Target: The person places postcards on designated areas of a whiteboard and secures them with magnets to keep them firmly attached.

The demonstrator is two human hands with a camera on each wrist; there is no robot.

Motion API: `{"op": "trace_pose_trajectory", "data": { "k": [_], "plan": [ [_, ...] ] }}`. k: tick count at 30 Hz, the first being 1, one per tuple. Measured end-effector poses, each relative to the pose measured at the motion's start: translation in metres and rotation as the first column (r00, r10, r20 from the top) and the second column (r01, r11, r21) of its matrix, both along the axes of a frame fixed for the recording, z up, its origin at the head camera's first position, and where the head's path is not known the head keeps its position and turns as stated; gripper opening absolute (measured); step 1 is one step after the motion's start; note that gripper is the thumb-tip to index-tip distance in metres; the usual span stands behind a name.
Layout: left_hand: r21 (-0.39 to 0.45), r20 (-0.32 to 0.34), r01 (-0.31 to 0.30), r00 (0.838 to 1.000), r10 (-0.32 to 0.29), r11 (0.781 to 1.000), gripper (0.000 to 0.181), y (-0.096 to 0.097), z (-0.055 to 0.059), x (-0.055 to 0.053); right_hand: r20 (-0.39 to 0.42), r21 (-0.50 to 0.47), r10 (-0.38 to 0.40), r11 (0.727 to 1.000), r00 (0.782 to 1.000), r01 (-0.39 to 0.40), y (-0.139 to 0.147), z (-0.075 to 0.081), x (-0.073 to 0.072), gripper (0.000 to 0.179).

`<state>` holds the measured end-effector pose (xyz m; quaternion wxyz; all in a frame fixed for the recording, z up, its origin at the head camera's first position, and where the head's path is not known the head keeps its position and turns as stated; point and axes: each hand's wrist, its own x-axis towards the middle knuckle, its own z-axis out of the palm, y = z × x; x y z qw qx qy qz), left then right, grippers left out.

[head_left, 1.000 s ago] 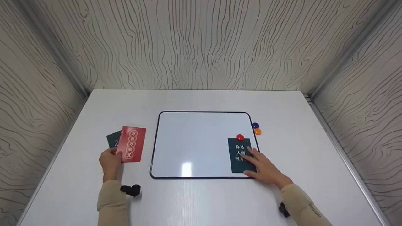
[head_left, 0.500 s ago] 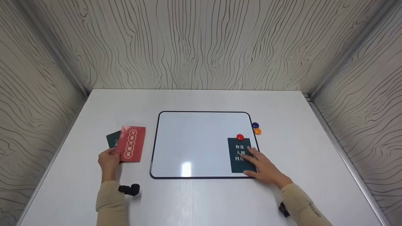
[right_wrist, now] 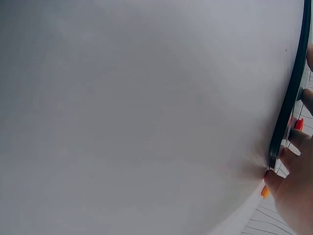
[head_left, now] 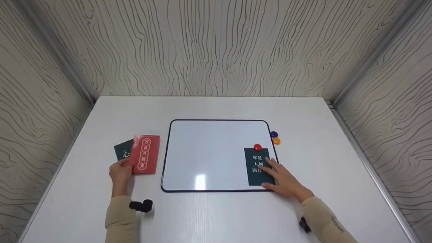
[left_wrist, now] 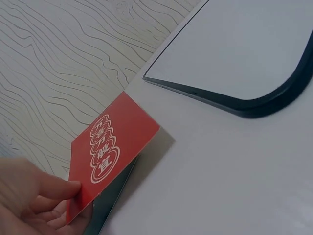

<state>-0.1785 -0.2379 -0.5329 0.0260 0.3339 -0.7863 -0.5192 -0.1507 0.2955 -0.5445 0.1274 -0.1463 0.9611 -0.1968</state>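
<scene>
On the left, my left hand pinches the lower left edge of a red card printed with white characters in linked rings. The left wrist view has that red card tilted above the table, thumb on its face. Partly covered by it lies a dark green card. My right hand rests with spread fingers on another dark green card at the lower right of the whiteboard. A red round magnet sits on this card's top edge.
A dark blue magnet and an orange magnet lie beside the whiteboard's right edge. The white table meets patterned panels at the back and both sides. Black wrist cameras stick out from both sleeves.
My left hand has moved slightly right with the red card, after a small shift left, and more of the green card beneath shows. The right hand stays where it was.
</scene>
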Motion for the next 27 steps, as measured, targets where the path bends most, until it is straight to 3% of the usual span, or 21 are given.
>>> {"op": "trace_pose_trajectory", "data": {
  "k": [15, 27],
  "plan": [
    [-0.008, -0.019, 0.046, 0.999, -0.046, 0.999, 0.037, 0.014, 0.004, 0.001, 0.013, 0.001, 0.000, 1.000, 1.000, 0.000, -0.002, 0.002, -0.001, 0.067],
    [0.050, 0.008, 0.082, 0.997, -0.083, 0.995, 0.037, 0.023, 0.011, -0.002, -0.001, 0.003, 0.001, 1.000, 1.000, -0.001, -0.002, 0.003, 0.000, 0.067]
  ]
}}
